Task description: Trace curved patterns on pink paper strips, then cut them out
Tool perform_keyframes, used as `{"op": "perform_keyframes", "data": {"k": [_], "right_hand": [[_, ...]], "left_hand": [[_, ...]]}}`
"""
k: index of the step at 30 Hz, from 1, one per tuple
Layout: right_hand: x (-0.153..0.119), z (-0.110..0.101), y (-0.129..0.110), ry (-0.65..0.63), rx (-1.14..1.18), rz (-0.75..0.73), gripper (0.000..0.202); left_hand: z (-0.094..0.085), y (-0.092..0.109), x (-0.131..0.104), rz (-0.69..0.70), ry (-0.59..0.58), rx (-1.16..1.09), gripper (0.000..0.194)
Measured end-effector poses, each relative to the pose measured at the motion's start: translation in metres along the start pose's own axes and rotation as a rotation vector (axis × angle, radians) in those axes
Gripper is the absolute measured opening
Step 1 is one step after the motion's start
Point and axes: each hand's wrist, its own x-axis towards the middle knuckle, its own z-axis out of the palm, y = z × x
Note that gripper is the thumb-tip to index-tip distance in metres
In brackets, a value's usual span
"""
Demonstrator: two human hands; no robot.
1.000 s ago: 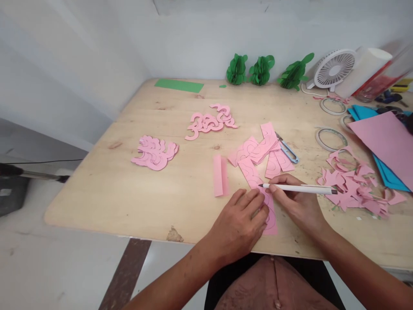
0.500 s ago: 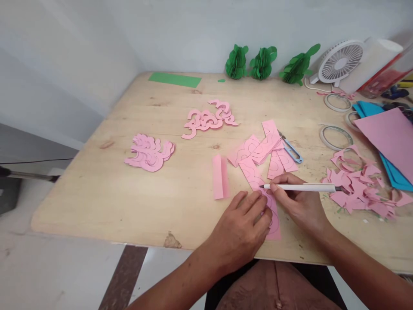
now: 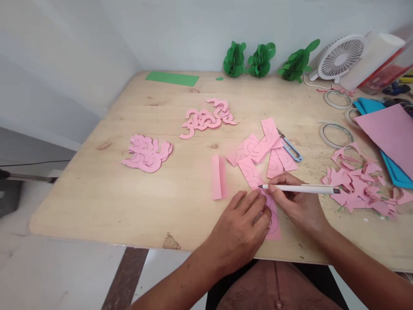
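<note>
Between the fingers of my right hand (image 3: 295, 202) is a white pen (image 3: 305, 188), held almost level with its dark tip on a pink paper strip (image 3: 250, 172). Curved lines are drawn along that strip. My left hand (image 3: 241, 226) lies over the strip's left side, fingers stretched out and pressing it to the table; part of the drawing is hidden beneath it. Just beyond the hands lie other marked pink strips (image 3: 269, 144), overlapping one another. A folded pink paper piece (image 3: 217, 177) rests left of them. Touching the strips is a blue cutter (image 3: 292, 150).
Cut pink curls (image 3: 203, 120) and a stack of wavy pink cutouts (image 3: 146, 153) lie to the left. Pink scraps (image 3: 361, 189), tape rolls (image 3: 337, 134) and coloured sheets (image 3: 389, 129) crowd the right. Green paper figures (image 3: 234, 60) and a white fan (image 3: 342, 58) stand along the wall.
The pen tip has shifted very slightly left on the strip. The view has moved a little; both hands otherwise keep their places.
</note>
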Motion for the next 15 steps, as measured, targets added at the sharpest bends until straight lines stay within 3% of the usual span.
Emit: {"op": "perform_keyframes", "data": {"k": [15], "right_hand": [[-0.0053, -0.0016, 0.0016, 0.004, -0.07, -0.023, 0.009]], "left_hand": [[0.0003, 0.0001, 0.0, -0.001, 0.017, -0.004, 0.024]]}}
